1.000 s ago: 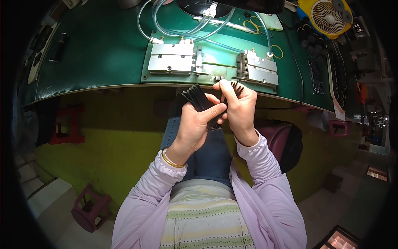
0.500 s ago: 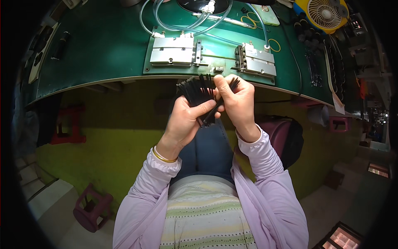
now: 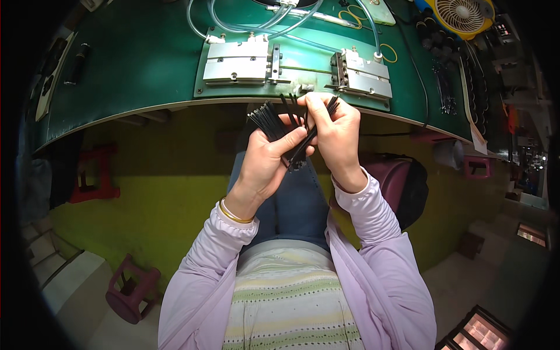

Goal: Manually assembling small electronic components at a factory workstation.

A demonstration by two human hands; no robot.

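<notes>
Bundle of black strips (image 3: 274,125) held over the lap.
The bundle is clasped by the closed left hand (image 3: 265,163); single strips are pinched between right hand (image 3: 335,131) fingers and are best drawn singly.

Lilac long sleeves (image 3: 373,233), striped pale top (image 3: 289,291), gold bangle (image 3: 233,213), blue jeans (image 3: 294,204).

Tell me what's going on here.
A seated person holds a bundle of thin black strips in the left hand, while the right hand pinches a few of them near the top. Both hands are raised just in front of a green workbench carrying two metal fixtures fed by clear hoses.
</notes>
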